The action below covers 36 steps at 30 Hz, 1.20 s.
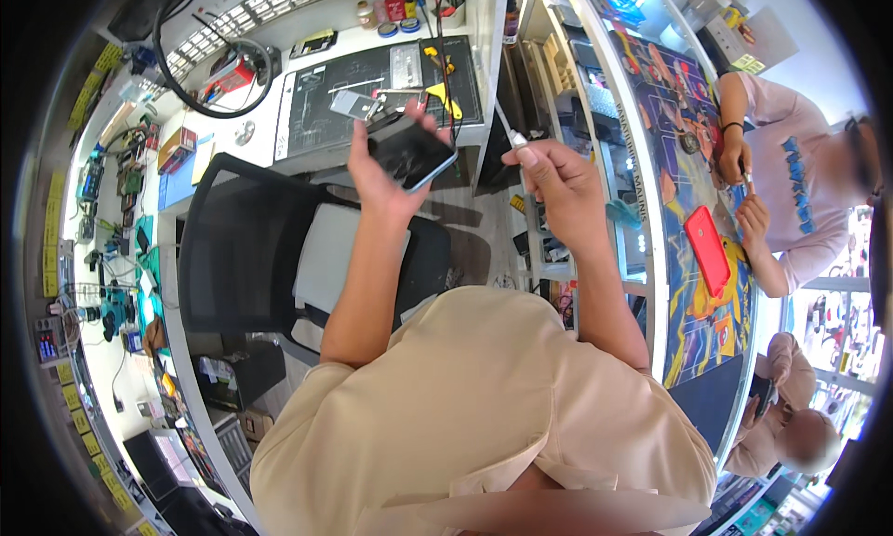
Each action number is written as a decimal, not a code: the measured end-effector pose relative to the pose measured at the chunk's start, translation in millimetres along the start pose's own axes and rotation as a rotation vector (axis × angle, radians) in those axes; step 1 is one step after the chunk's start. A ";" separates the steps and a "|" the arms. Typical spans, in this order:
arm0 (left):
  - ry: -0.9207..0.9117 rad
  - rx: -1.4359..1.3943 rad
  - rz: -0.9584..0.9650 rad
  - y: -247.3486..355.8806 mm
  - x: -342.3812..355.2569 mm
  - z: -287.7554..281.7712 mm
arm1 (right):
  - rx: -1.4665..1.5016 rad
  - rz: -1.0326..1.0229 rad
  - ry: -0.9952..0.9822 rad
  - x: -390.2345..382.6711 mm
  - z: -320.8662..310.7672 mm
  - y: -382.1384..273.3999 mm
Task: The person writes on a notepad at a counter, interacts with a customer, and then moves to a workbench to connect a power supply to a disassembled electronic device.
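Observation:
My left hand (381, 184) is closed round the edges of a smartphone (409, 153), its dark glossy screen tilted upward and a light blue rim showing. Apart from it, to the right, my right hand (566, 184) pinches the white plug (518, 140) of a thin cable between thumb and fingers. The cable runs up and away from the plug; its far end is hidden. Just beyond the phone, a workbench mat (321, 103) carries a yellow scraper-like tool (445, 99) and small metal parts.
A black mesh-backed chair (237, 247) stands left below my left arm. On the right runs a glass counter with a patterned mat (684, 89) and a red phone case (709, 250). Two people are beyond it. A ring-shaped lamp (251, 108) hangs over the bench.

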<state>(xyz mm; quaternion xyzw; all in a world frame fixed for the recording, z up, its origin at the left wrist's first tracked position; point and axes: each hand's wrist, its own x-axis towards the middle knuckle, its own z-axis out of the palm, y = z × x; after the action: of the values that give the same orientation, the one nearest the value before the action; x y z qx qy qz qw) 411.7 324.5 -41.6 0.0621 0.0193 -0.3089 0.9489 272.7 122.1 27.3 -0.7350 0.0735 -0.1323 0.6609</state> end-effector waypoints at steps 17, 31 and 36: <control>-0.113 0.176 0.087 -36.5 20.5 57.9 | -0.233 -0.101 -0.059 -12.0 13.1 1.9; -0.147 0.350 0.270 -50.1 21.4 72.9 | -0.279 -0.150 0.038 -11.1 11.0 4.4; -0.101 0.317 0.314 -42.6 22.6 78.4 | -0.247 -0.125 0.007 -1.2 20.8 7.2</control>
<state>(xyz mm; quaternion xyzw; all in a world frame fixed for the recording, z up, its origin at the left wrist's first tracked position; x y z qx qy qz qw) 404.8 267.0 30.0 0.1973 -0.0868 -0.1593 0.9634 278.1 141.4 18.2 -0.8134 0.0454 -0.1657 0.5557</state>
